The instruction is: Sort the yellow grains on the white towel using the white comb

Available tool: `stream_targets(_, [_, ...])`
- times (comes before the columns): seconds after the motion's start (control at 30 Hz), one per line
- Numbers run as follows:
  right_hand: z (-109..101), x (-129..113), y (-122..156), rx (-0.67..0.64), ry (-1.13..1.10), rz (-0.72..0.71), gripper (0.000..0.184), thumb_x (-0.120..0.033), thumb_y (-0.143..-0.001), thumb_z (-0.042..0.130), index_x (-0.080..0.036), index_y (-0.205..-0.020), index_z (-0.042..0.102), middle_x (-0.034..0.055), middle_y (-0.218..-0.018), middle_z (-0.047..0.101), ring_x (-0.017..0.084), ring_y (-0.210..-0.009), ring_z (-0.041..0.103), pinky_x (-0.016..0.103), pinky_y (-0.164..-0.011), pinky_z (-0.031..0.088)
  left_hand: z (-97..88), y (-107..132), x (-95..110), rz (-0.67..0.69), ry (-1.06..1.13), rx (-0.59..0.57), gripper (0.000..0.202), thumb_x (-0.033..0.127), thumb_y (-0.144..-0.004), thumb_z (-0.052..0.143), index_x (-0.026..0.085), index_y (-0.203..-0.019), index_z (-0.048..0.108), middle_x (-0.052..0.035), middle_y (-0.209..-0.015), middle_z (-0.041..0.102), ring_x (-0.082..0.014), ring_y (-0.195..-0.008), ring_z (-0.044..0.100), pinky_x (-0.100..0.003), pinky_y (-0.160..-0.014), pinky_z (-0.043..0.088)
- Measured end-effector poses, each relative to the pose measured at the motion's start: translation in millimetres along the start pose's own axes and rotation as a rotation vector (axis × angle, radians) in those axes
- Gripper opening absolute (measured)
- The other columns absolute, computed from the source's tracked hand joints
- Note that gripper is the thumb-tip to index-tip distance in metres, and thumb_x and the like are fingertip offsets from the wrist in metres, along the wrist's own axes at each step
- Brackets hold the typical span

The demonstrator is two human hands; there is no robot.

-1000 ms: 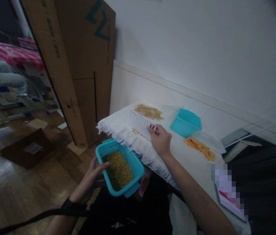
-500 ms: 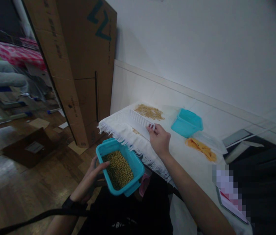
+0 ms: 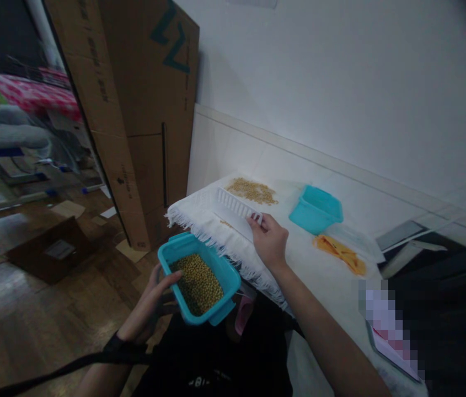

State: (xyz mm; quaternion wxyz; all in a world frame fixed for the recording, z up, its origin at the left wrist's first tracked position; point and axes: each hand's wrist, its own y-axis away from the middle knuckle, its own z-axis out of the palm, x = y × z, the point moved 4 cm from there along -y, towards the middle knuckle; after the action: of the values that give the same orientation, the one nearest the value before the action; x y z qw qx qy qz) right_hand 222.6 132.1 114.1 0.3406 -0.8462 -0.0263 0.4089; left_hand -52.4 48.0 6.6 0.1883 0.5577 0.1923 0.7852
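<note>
My left hand (image 3: 159, 295) grips the left rim of a turquoise plastic container (image 3: 230, 273), thumb over the edge. Small yellow-green dried beans (image 3: 199, 284) fill its lower part, and it hangs just off the table's front edge. In my right hand (image 3: 271, 238), closed at its right end, is a white slotted plastic piece (image 3: 239, 209) tilted low over the tablecloth; its full shape is unclear. A few beans (image 3: 226, 224) lie on the cloth in front of it. Behind it spreads a larger patch of pale beans (image 3: 253, 191).
A second turquoise container (image 3: 317, 209) stands on the white fringed tablecloth (image 3: 311, 264) near the wall. Beside it lie an orange cloth (image 3: 342, 253) and a clear plastic lid (image 3: 357, 242). A tall cardboard box (image 3: 142, 99) rises at the left. Another person's legs (image 3: 9, 129) show far left.
The container in my left hand has shifted slightly left. The white slotted piece has tilted a little, still in my right hand. Another person's hand has come into view far left.
</note>
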Motion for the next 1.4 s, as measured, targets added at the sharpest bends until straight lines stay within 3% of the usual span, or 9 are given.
stream_targets(0.33, [0.9, -0.1, 1.0, 0.012, 0.039, -0.016, 0.025, -0.045, -0.091, 0.064, -0.022, -0.090, 0.073, 0.0034, -0.074, 0.076, 0.021, -0.067, 0.071, 0.029, -0.066, 0.053, -2.8, 0.0, 2.7, 0.006, 0.006, 0.007, 0.090, 0.055, -0.080, 0.082, 0.041, -0.155, 0.033, -0.0123, -0.151, 0.059, -0.0321, -0.103, 0.077, -0.045, -0.080, 0.065])
stream_targets(0.73, [6.5, -3.8, 10.9, -0.010, 0.016, -0.033, 0.026, -0.045, -0.092, 0.064, -0.022, -0.095, 0.076, 0.0058, -0.083, 0.080, 0.023, -0.074, 0.076, 0.031, -0.070, 0.057, -7.8, -4.4, 2.6, 0.027, 0.031, 0.060, 0.093, 0.054, -0.078, 0.083, 0.041, -0.156, 0.033, -0.0137, -0.147, 0.061, -0.0283, -0.095, 0.078, -0.044, -0.077, 0.065])
stream_targets(1.07, [-9.6, -18.6, 57.4, 0.003, -0.043, -0.129, 0.023, -0.044, -0.092, 0.069, -0.023, -0.094, 0.079, 0.0039, -0.086, 0.082, 0.021, -0.072, 0.078, 0.027, -0.068, 0.060, -7.3, -5.2, -0.7, 0.056, 0.054, 0.090, 0.091, 0.053, -0.079, 0.083, 0.043, -0.155, 0.034, -0.0098, -0.147, 0.061, -0.0275, -0.094, 0.078, -0.046, -0.078, 0.067])
stream_targets(1.27, [-29.7, 13.1, 23.7, 0.138, -0.074, 0.030, 0.035, -0.052, -0.089, 0.072, -0.018, -0.097, 0.076, 0.0044, -0.081, 0.080, 0.023, -0.073, 0.077, 0.030, -0.070, 0.058, -8.0, -6.5, 0.6, 0.070, 0.054, 0.113, 0.097, 0.050, -0.075, 0.087, 0.040, -0.156, 0.034, -0.0135, -0.142, 0.064, -0.0292, -0.090, 0.079, -0.050, -0.077, 0.067])
stream_targets(1.4, [-31.1, 27.2, 6.0, 0.125, -0.012, 0.040, 0.032, -0.049, -0.088, 0.071, -0.018, -0.095, 0.076, 0.0034, -0.080, 0.080, 0.023, -0.073, 0.076, 0.029, -0.070, 0.057, -6.9, -6.7, 0.1, 0.059, 0.054, 0.098, 0.097, 0.050, -0.075, 0.088, 0.040, -0.155, 0.034, -0.0135, -0.139, 0.066, -0.0290, -0.089, 0.079, -0.049, -0.076, 0.067])
